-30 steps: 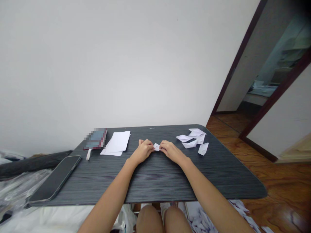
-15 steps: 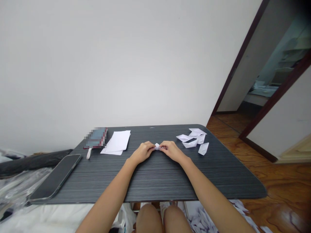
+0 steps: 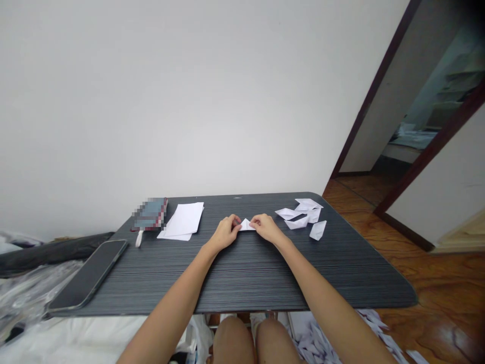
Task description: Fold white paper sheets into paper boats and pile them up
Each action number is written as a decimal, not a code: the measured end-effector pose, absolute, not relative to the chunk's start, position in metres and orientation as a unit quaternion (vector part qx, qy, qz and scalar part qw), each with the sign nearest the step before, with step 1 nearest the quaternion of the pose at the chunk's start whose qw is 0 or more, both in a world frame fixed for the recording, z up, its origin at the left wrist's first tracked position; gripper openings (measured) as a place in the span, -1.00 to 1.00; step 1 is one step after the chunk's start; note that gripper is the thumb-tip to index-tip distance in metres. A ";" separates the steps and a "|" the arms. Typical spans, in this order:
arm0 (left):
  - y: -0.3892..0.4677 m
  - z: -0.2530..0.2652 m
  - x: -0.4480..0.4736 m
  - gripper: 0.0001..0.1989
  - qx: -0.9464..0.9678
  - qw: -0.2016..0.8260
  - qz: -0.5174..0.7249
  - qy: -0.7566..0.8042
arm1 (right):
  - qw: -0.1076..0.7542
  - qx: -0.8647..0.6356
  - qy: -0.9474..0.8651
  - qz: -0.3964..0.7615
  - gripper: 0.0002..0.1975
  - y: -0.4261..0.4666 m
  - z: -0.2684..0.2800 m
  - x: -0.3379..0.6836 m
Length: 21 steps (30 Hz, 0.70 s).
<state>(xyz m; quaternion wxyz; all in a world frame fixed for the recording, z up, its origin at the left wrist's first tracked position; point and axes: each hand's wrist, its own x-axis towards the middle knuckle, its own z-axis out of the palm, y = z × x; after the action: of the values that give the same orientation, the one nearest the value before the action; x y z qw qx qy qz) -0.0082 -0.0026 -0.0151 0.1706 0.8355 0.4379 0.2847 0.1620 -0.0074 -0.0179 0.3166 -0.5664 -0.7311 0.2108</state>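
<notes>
Folded paper (image 3: 246, 225), below frame centre: right hand (image 3: 265, 227) pinches its right side; left hand (image 3: 225, 231) is at its left corner, grip I cannot tell. I judge it light, easily creased; hold corners.

Two hands (image 3: 226, 231) (image 3: 267, 228), one phone (image 3: 89, 275), one held paper (image 3: 247, 225)

The right hand's (image 3: 266, 227) fingers (image 3: 255, 222) partly hide the folded paper (image 3: 246, 224).

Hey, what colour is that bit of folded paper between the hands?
The folded paper is white; the head view, the only one, shows it best.
</notes>
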 end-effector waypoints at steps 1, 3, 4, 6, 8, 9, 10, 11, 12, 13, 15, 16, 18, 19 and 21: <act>-0.003 -0.015 -0.008 -0.86 0.837 0.173 0.283 0.436 | 0.314 -0.569 -0.730 0.214 -0.85 -0.007 -0.018 0.162; -0.002 -0.015 -0.009 -0.88 0.836 0.179 0.280 0.435 | 0.311 -0.572 -0.727 0.219 -0.85 -0.007 -0.018 0.162; -0.002 -0.015 -0.009 -0.89 0.836 0.180 0.279 0.437 | 0.309 -0.574 -0.726 0.220 -0.85 -0.007 -0.018 0.162; -0.001 -0.013 -0.008 -0.89 0.836 0.174 0.272 0.443 | 0.301 -0.579 -0.727 0.212 -0.86 -0.008 -0.017 0.161; -0.001 -0.011 -0.006 -0.86 0.839 0.162 0.256 0.453 | 0.290 -0.584 -0.733 0.197 -0.85 -0.009 -0.016 0.160; -0.001 -0.010 -0.006 -0.85 0.838 0.155 0.245 0.462 | 0.283 -0.586 -0.735 0.189 -0.84 -0.009 -0.016 0.159; -0.002 -0.008 -0.005 -0.83 0.837 0.152 0.232 0.472 | 0.276 -0.589 -0.737 0.183 -0.83 -0.009 -0.015 0.159; -0.003 -0.007 -0.005 -0.82 0.835 0.152 0.218 0.482 | 0.270 -0.593 -0.738 0.178 -0.83 -0.009 -0.015 0.159; -0.004 -0.005 -0.005 -0.81 0.834 0.155 0.207 0.488 | 0.263 -0.595 -0.739 0.174 -0.82 -0.009 -0.015 0.159; -0.005 -0.004 -0.005 -0.79 0.833 0.161 0.198 0.491 | 0.259 -0.597 -0.740 0.171 -0.82 -0.009 -0.015 0.159; -0.007 -0.002 -0.006 -0.77 0.831 0.173 0.187 0.495 | 0.256 -0.595 -0.744 0.163 -0.83 -0.010 -0.016 0.159; -0.007 -0.002 -0.006 -0.77 0.828 0.176 0.184 0.499 | 0.256 -0.592 -0.747 0.160 -0.83 -0.011 -0.016 0.160; -0.008 -0.002 -0.005 -0.77 0.822 0.170 0.182 0.512 | 0.256 -0.589 -0.751 0.156 -0.84 -0.013 -0.015 0.160; -0.008 -0.002 -0.004 -0.77 0.820 0.162 0.179 0.520 | 0.253 -0.588 -0.752 0.155 -0.84 -0.014 -0.015 0.160; -0.008 -0.005 -0.001 -0.76 0.818 0.135 0.173 0.532 | 0.244 -0.591 -0.754 0.151 -0.83 -0.017 -0.013 0.159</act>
<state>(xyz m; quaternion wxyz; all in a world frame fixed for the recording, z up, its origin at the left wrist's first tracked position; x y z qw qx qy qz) -0.0010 -0.0080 -0.0053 0.1353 0.8181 0.5315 0.1728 0.1588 -0.0165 -0.0128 0.2439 -0.5914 -0.7536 0.1509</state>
